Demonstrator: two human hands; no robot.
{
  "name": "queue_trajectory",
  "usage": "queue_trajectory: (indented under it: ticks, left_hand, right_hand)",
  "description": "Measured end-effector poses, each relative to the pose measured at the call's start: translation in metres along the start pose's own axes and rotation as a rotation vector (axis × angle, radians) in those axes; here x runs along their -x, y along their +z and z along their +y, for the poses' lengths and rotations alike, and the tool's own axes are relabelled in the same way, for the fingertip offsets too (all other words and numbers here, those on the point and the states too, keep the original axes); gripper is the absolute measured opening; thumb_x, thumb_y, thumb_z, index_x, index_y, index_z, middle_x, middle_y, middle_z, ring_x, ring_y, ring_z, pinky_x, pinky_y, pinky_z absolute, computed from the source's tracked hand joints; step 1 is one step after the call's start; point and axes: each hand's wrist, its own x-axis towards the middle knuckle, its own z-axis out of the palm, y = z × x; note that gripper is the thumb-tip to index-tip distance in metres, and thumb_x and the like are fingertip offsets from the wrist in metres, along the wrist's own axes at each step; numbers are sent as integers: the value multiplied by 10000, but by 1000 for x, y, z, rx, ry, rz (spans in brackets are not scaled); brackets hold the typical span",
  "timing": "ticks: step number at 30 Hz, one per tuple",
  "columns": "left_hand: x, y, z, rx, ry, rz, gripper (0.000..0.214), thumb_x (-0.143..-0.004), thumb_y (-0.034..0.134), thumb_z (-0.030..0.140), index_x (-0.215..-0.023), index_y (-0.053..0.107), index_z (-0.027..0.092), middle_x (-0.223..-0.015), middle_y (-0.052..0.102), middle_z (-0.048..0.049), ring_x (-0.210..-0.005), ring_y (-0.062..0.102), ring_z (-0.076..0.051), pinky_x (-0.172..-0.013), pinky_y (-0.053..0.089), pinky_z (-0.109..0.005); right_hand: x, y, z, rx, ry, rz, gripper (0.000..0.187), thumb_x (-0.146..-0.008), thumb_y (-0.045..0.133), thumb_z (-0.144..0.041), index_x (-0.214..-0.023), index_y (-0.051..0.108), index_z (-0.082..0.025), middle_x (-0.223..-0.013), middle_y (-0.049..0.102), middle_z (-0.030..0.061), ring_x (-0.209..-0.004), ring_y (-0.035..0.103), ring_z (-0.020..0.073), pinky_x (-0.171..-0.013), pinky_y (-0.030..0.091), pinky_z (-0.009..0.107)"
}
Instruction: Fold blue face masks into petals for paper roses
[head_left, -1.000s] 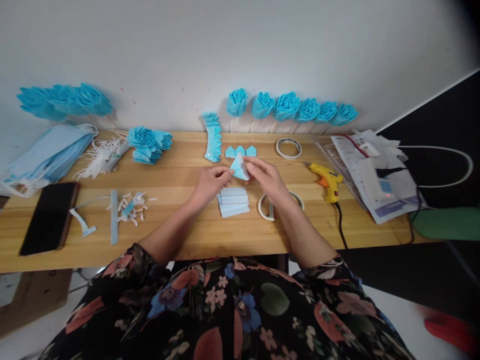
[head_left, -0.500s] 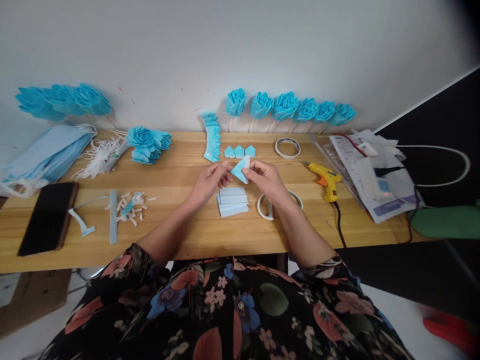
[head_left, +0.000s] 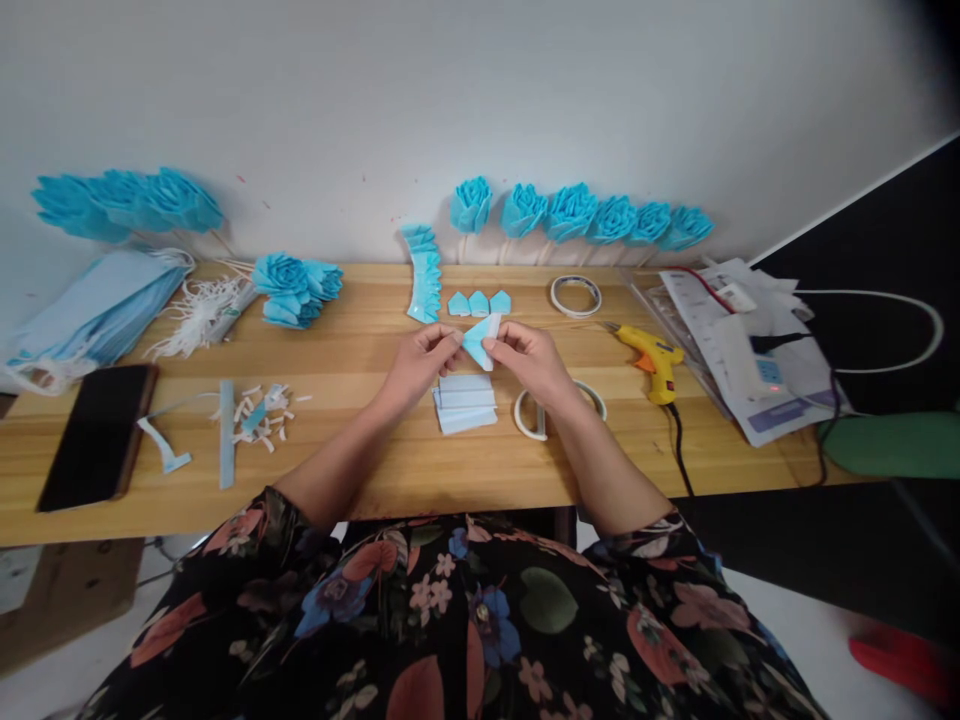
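Between my hands is a small light-blue folded fabric piece (head_left: 478,341) with a white strip along its right edge. My left hand (head_left: 426,360) pinches its pointed left tip. My right hand (head_left: 531,360) grips the white-edged side, thumb on top. Just below lies a stack of pale blue cut mask pieces (head_left: 465,405). Above my hands three folded blue petals (head_left: 478,303) lie in a row, and to their left is a curved strip of overlapping petals (head_left: 422,272). A white ring-shaped object (head_left: 530,433) is partly hidden under my right forearm.
Blue fabric flowers (head_left: 573,212) on sticks lean against the wall. At right are a yellow glue gun (head_left: 658,362), a tape roll (head_left: 575,296) and a power strip (head_left: 750,360) on papers. At left are face masks (head_left: 97,305), a phone (head_left: 97,437) and white scraps (head_left: 262,415).
My left fingers have closed in on the pointed tip of the folded piece, covering more of it. My right hand keeps its hold, almost unmoved.
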Motion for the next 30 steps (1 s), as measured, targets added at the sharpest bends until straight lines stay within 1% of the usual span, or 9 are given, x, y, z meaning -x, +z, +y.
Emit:
queue_trajectory:
  ticks: [3,7,11,15,18,20,23,27,30]
  left_hand:
    - [1,2,-3,-23,-8,-57,332,-780,687,500,-744,679,169,-601,596,7,-528,498,-98,-513,398,-231]
    - [3,4,-7,-65,-29,-69,379,-754,716,496,-583,628,169,-540,564,4,-509,463,-94,-509,358,-241]
    - [1,1,-4,18,-51,-24,354,-759,731,450,-573,633,165,-561,588,-4,-529,484,-95,-535,383,-244]
    - [-2,-3,0,195,-161,2,262,-747,767,377,-663,670,148,-591,618,-11,-546,532,-99,-542,404,-241]
    - [-3,-3,2,295,-220,-3,219,-751,776,324,-705,675,136,-592,631,-16,-539,546,-94,-541,400,-233]
    - [-2,-2,3,347,-239,-12,204,-755,775,303,-705,670,135,-578,622,-11,-522,536,-89,-528,387,-229]
    - [0,-1,4,382,-261,-33,209,-767,773,303,-696,662,140,-563,600,-1,-502,516,-82,-501,362,-226]
    - [1,1,6,367,-290,-44,235,-787,771,314,-683,640,149,-553,574,9,-497,504,-81,-495,354,-228]
    - [1,1,5,332,-292,-52,250,-799,765,316,-670,631,149,-545,567,10,-487,489,-76,-502,357,-229]
  right_hand:
    - [0,2,2,15,-6,-8,363,-767,712,-520,-676,557,-205,-636,523,-36,-622,455,116,-603,376,266]
    - [1,4,2,54,-32,-10,422,-766,723,-554,-628,527,-206,-603,499,-38,-590,419,109,-570,351,262]
    - [2,3,0,30,-52,18,314,-817,676,-524,-806,641,-212,-696,596,-16,-655,524,133,-641,445,279]
    - [2,-2,-1,166,-173,105,261,-882,611,-387,-1087,683,-243,-991,704,42,-912,636,189,-771,517,319]
    - [2,-5,0,369,-386,97,343,-871,604,-252,-1205,664,-303,-1284,653,52,-1212,578,250,-953,511,410]
    - [1,-5,2,495,-502,78,423,-860,593,-177,-1247,651,-338,-1378,604,36,-1314,515,267,-1084,434,489]
    - [1,-5,5,599,-565,45,483,-851,578,-114,-1251,657,-373,-1455,542,12,-1361,471,282,-1141,367,555]
    - [0,-5,7,608,-553,-3,400,-868,596,-118,-1114,727,-405,-1514,478,-38,-1411,401,299,-1083,429,557]
    - [1,-5,6,580,-546,-11,293,-880,633,-154,-984,762,-396,-1495,496,-61,-1405,406,292,-1066,450,548]
